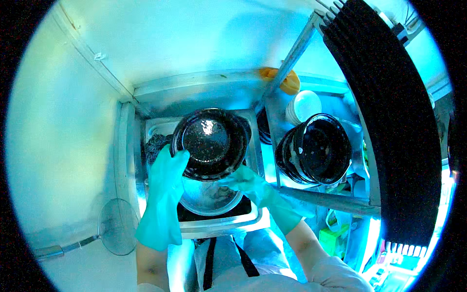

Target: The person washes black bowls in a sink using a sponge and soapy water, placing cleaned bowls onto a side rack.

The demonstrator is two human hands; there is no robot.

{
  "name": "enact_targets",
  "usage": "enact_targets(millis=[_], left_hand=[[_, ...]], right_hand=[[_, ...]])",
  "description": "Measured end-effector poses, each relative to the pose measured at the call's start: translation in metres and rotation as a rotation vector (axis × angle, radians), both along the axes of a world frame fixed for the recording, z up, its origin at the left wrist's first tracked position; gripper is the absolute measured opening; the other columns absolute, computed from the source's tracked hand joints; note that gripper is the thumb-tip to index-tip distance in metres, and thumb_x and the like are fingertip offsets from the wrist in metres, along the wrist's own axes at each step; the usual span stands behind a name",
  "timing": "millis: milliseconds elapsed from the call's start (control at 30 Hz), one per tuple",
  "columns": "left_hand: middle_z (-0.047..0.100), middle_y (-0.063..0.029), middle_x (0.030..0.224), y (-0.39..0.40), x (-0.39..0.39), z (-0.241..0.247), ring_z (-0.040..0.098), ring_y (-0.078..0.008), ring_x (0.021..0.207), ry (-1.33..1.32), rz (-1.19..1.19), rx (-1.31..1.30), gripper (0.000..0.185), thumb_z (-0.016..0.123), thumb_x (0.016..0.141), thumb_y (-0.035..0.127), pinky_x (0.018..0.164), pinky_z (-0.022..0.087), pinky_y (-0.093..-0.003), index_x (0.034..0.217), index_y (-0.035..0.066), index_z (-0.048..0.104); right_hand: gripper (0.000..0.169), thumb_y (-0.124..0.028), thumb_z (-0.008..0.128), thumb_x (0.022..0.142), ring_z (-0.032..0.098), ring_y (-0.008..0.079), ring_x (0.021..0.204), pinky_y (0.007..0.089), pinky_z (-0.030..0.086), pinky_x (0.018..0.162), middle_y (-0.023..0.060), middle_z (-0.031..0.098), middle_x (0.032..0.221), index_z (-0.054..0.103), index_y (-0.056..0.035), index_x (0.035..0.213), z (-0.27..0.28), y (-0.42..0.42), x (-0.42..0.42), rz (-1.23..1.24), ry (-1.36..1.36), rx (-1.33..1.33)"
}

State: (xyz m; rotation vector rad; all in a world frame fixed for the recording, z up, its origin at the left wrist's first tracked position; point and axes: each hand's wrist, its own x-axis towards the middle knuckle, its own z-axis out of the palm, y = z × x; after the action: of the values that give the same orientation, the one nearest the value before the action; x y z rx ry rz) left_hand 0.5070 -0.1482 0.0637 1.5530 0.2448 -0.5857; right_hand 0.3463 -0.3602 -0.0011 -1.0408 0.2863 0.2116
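Note:
Both hands wear long teal rubber gloves. My left hand [169, 171] grips the left rim of a shiny black bowl [209, 144], thumb over its edge, above a metal sink [219, 225]. The bowl's hollow faces up towards me. Just under the bowl's lower right side is my right hand [240, 180]; its fingers are partly hidden, and whether they hold anything cannot be made out. Beneath lies a round metal basin [211, 202] in the sink. A dark mesh-like scouring pad or bundle [157, 146] sits at the left, beside the black bowl.
Nested black bowls [321, 149] lean on a rack shelf at right, with stacked white bowls [303, 106] behind. Metal rack bars [328, 202] border the sink. A long-handled round strainer [118, 226] hangs at left. An orange cloth-like item [290, 83] lies at the back.

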Motion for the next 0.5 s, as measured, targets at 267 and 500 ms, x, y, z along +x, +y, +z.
enact_targets(millis=[267,500], left_hand=[[0.072,-0.013,0.095,-0.039,0.032,0.13,0.069,-0.0275,0.091,-0.209,-0.525,0.247,0.024,0.072,0.081,0.012,0.08,0.057,-0.0426,0.105,0.007,0.073],[0.073,-0.0161,0.09,-0.111,0.01,0.193,0.072,-0.0347,0.086,-1.359,-1.251,0.725,0.017,0.068,0.081,0.018,0.072,0.059,-0.0475,0.096,0.013,0.075]], right_hand=[[0.029,-0.017,0.059,0.103,0.06,0.0148,0.107,0.0324,0.048,0.096,0.0056,0.068,0.115,0.06,-0.0078,0.131,-0.07,0.003,-0.028,-0.043,0.228,-0.588],[0.033,-0.02,0.058,0.103,0.055,0.0192,0.111,0.0336,0.045,0.099,0.0104,0.059,0.123,0.059,-0.0079,0.133,-0.064,0.035,-0.007,-0.024,0.192,-0.429]])
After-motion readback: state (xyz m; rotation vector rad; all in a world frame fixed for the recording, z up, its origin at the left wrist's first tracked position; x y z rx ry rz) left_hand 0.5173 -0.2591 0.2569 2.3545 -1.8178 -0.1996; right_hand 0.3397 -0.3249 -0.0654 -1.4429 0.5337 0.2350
